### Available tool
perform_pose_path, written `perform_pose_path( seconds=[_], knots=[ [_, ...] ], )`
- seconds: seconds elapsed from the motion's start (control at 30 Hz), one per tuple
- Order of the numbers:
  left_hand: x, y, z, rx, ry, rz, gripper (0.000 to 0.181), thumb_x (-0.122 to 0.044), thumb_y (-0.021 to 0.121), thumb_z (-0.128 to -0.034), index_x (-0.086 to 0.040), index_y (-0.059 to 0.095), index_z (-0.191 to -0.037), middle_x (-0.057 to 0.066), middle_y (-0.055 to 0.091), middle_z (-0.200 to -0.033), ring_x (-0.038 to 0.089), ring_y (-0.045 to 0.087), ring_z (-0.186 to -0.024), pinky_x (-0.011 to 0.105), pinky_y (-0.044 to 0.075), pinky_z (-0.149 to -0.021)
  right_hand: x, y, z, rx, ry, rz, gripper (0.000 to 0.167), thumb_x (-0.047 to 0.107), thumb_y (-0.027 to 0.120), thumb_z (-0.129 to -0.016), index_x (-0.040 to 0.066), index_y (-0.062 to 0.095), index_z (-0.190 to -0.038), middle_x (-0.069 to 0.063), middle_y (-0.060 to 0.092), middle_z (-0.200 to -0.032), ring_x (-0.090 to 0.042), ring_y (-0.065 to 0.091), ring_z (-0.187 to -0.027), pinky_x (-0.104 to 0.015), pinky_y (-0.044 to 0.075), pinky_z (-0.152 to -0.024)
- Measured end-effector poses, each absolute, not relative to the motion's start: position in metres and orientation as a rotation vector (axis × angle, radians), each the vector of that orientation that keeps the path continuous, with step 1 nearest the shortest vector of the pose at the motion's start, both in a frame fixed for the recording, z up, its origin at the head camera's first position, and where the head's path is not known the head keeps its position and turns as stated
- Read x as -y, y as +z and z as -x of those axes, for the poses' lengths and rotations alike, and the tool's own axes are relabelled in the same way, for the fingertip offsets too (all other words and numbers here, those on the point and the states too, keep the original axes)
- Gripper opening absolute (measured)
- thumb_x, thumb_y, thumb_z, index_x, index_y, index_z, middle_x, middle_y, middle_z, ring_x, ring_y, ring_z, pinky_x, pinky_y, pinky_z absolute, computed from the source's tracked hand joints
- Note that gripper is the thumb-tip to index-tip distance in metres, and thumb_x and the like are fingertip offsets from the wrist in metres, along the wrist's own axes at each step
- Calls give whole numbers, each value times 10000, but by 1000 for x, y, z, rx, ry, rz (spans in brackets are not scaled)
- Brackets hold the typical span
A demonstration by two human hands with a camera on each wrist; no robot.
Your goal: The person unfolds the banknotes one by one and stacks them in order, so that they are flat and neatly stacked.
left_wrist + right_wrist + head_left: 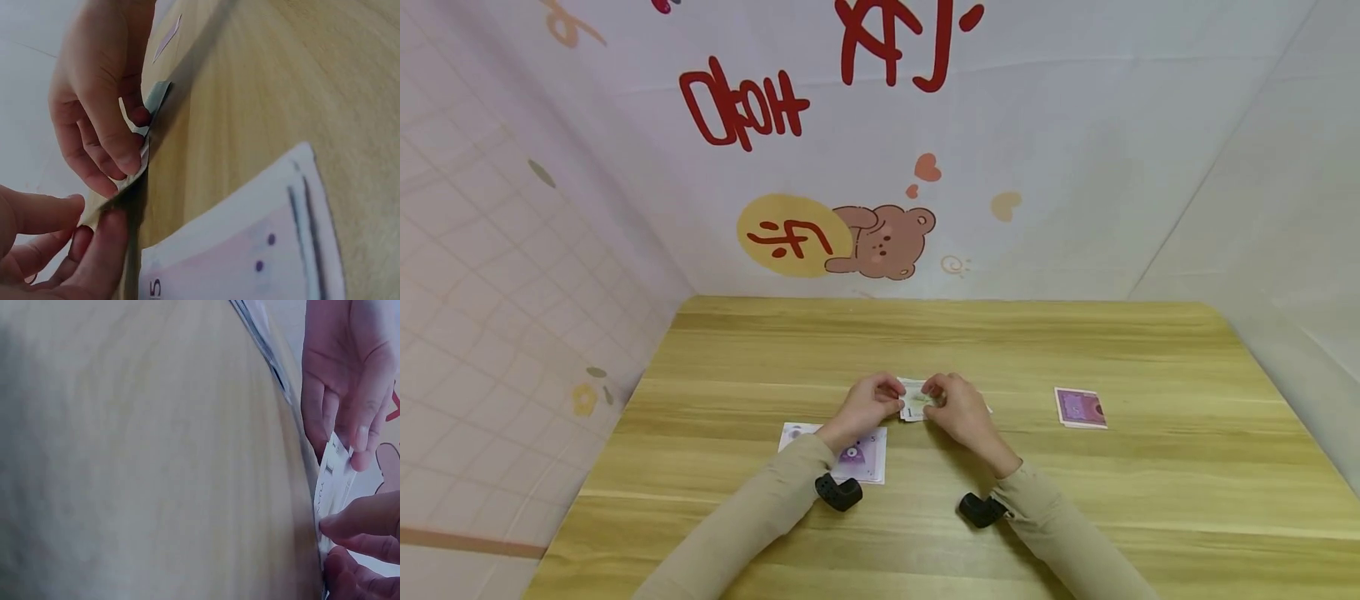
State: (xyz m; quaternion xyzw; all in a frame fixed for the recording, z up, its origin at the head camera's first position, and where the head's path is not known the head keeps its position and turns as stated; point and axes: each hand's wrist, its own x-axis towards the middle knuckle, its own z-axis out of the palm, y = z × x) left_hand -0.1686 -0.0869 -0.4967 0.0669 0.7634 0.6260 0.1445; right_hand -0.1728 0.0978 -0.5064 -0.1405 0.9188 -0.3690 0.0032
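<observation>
Both hands meet over a small stack of pale green banknotes [916, 403] marked with a 1. My left hand [867, 408] pinches the left end of the notes between thumb and fingers. At the other end, my right hand [961, 410] grips them the same way, its thumb on the near side. In the left wrist view the banknotes [140, 167] look slightly bent and tilted between the hands. The right wrist view shows the printed face of the notes [332, 481]. Under the left forearm lies a stack of purple banknotes [871, 461] marked 5, partly covered by the sleeve.
To the right, a smaller purple banknote stack [1078, 408] lies on the wooden table [1150, 500]. A white wall covering [1060, 125] with red characters and a bear stands behind the table's far edge. Black straps [838, 493] sit at both wrists.
</observation>
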Motion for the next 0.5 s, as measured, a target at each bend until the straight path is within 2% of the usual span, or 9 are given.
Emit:
perform_pose_path(
  seconds=[0.2, 0.37, 0.5],
  knots=[
    [86, -498, 169, -2181, 1852, -133, 159, 143, 604, -827, 96, 591, -978, 152, 600, -907, 182, 629, -764, 296, 548, -701, -95, -502, 167, -2714, -1370, 497, 212, -66, 704, -745, 15, 669, -938, -75, 655, -855, -161, 611, -726, -313, 513, -660],
    [88, -494, 168, -2236, 1828, -197, 202, 140, 617, -810, 65, 591, -996, 173, 608, -953, 232, 666, -829, 280, 546, -701, -90, -496, 163, -2663, -1446, 525, 165, -7, 728, -799, 29, 668, -949, -51, 640, -862, -163, 617, -749, -306, 515, -676],
    [90, -488, 164, -2261, 1809, -295, 229, 138, 608, -823, 50, 572, -1031, 164, 587, -981, 255, 669, -853, 310, 553, -703, -87, -492, 161, -2674, -1474, 526, 130, 37, 734, -825, 39, 664, -935, -32, 649, -857, -172, 632, -766, -323, 532, -699]
  ],
)
